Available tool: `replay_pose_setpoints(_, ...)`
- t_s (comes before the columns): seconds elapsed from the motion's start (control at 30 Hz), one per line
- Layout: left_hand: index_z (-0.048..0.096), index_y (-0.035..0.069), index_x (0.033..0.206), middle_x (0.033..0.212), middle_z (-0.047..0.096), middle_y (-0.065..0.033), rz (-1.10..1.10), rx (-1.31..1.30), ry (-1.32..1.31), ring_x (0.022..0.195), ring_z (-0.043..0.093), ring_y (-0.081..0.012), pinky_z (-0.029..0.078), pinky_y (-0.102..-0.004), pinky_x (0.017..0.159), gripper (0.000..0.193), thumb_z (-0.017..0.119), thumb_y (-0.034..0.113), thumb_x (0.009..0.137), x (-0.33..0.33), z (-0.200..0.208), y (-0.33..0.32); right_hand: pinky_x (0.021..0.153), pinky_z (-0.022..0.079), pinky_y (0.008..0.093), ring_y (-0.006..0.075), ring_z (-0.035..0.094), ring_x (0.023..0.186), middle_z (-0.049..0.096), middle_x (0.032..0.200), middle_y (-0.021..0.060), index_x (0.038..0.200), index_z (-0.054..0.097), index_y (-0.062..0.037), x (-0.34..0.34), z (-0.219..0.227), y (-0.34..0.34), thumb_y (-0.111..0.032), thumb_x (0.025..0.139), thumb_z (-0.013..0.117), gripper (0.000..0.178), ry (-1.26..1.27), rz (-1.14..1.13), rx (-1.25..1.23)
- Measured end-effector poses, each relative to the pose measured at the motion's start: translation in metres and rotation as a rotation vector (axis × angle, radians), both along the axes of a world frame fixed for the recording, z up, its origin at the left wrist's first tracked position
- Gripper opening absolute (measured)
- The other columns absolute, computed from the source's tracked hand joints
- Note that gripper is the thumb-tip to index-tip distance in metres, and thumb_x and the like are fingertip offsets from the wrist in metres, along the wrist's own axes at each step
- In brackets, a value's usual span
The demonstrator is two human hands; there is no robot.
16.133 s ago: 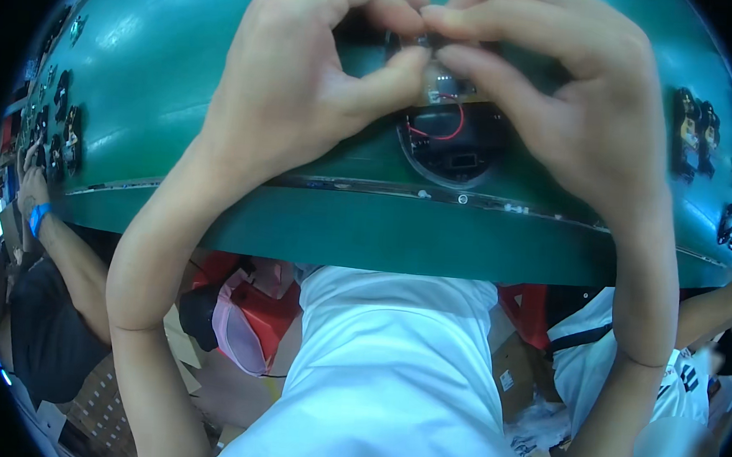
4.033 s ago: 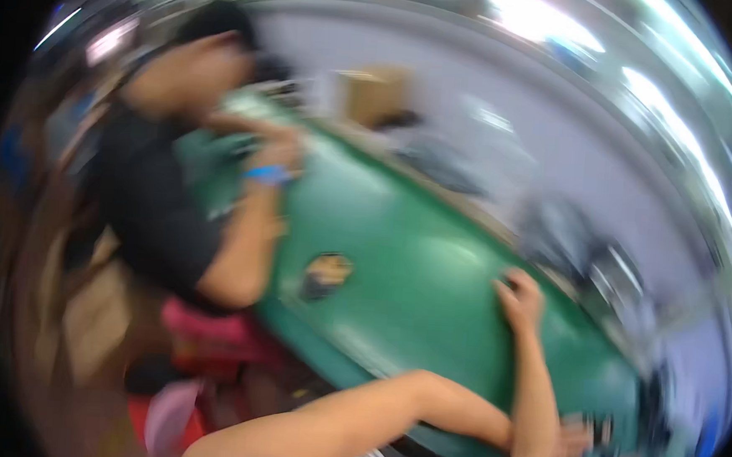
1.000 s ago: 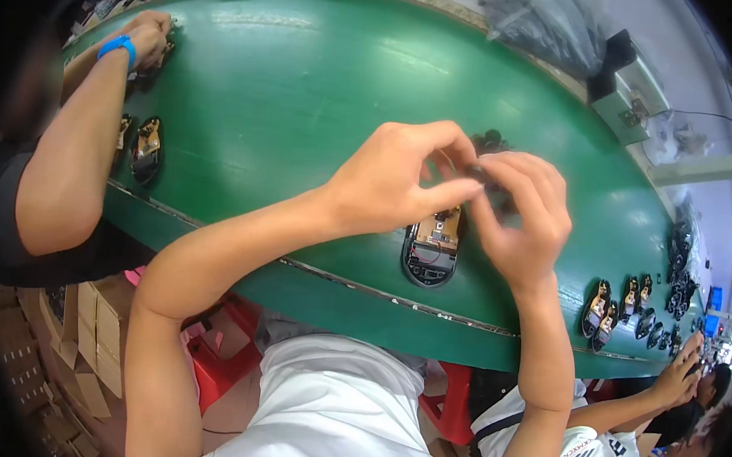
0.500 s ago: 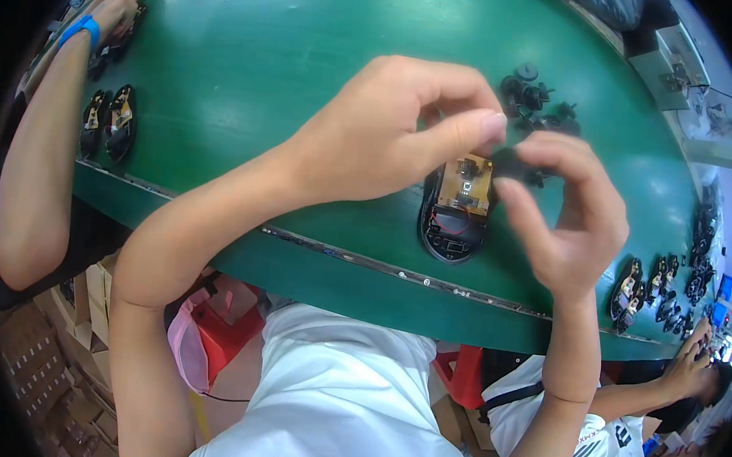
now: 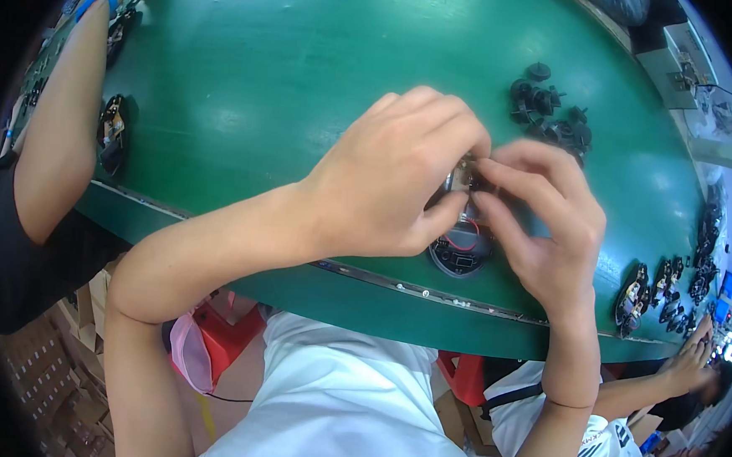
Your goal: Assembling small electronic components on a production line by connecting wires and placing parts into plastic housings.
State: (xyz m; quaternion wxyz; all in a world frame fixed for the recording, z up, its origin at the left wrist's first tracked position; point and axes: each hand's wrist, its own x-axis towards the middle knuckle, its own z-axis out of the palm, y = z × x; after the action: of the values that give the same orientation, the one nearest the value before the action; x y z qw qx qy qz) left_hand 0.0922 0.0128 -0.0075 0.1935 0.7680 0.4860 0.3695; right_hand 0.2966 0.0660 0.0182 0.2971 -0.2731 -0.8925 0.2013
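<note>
An open computer mouse base (image 5: 458,257), black with a circuit board and a red wire, lies on the green table in front of me. My left hand (image 5: 411,177) is closed around its left side, thumb near, fingers far, covering much of the board. From the right, my right hand (image 5: 551,219) comes in with thumb and forefinger pinched over the board. Between those fingertips is a small black scroll wheel, mostly hidden and blurred. Beyond my right hand lies a loose pile of black scroll wheels (image 5: 541,101).
The green table (image 5: 249,79) has its near edge just below my hands. More mouse bases (image 5: 632,299) lie at the right edge; another mouse base (image 5: 114,133) lies at left. A co-worker's arm with a blue wristband (image 5: 99,1) reaches in at far left. Another person sits at right.
My right hand has brought the black wheel left to the mouse base. My left hand has come down and closed on the base. The co-worker's left-side arm has reached farther away.
</note>
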Motion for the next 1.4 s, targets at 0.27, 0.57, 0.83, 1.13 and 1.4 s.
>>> replay_pose_setpoints(0.27,0.062,0.006,0.093,0.103,0.063,-0.0095,0.028,-0.002,-0.015,0.101,0.06,-0.0306,0.047,-0.0399,0.089,0.023,0.074,0.002,0.074,0.005,-0.003,0.004,0.074,0.056,0.0355,0.0272,0.069,0.084,0.073,0.093,0.0084,0.091,0.073,-0.0034,0.006,0.0,0.004,-0.001,0.071,0.084,0.023,0.028,-0.005,-0.068)
replay_pose_setpoints(0.57,0.063,0.004,0.092,0.101,0.066,-0.0082,0.0,0.006,0.013,0.099,0.063,-0.0284,0.05,-0.0384,0.088,0.024,0.076,0.0,0.073,0.002,-0.003,0.004,0.076,0.056,0.0355,0.0293,0.069,0.085,0.073,0.097,0.0119,0.093,0.073,0.0008,0.005,-0.001,-0.004,0.002,0.073,0.084,0.023,-0.009,0.037,0.112)
replay_pose_setpoints(0.83,0.063,0.003,0.091,0.106,0.069,-0.0105,-0.065,0.027,0.016,0.099,0.064,-0.0279,0.05,-0.0361,0.09,0.023,0.077,-0.001,0.074,-0.004,-0.002,0.004,0.076,0.055,0.0332,0.0258,0.071,0.086,0.075,0.096,0.0113,0.092,0.074,0.0009,0.014,-0.007,0.004,0.0,0.073,0.086,0.023,0.031,0.009,-0.098)
replay_pose_setpoints(1.13,0.063,0.002,0.09,0.107,0.069,-0.0118,-0.052,0.016,0.093,0.1,0.063,-0.028,0.051,-0.037,0.09,0.022,0.076,-0.003,0.073,0.003,0.0,0.003,0.074,0.055,0.0369,0.0298,0.068,0.085,0.072,0.095,0.0123,0.092,0.072,0.0009,0.012,-0.014,-0.013,0.0,0.073,0.082,0.022,0.033,-0.034,0.135)
replay_pose_setpoints(1.4,0.065,0.001,0.103,0.109,0.068,-0.0142,-0.075,0.046,0.078,0.101,0.063,-0.0319,0.051,-0.0388,0.09,0.029,0.079,0.004,0.077,0.003,0.007,0.003,0.079,0.056,0.0345,0.0266,0.07,0.088,0.073,0.098,0.0129,0.099,0.075,0.0008,0.019,-0.002,0.009,0.001,0.085,0.076,0.014,0.134,-0.134,0.212)
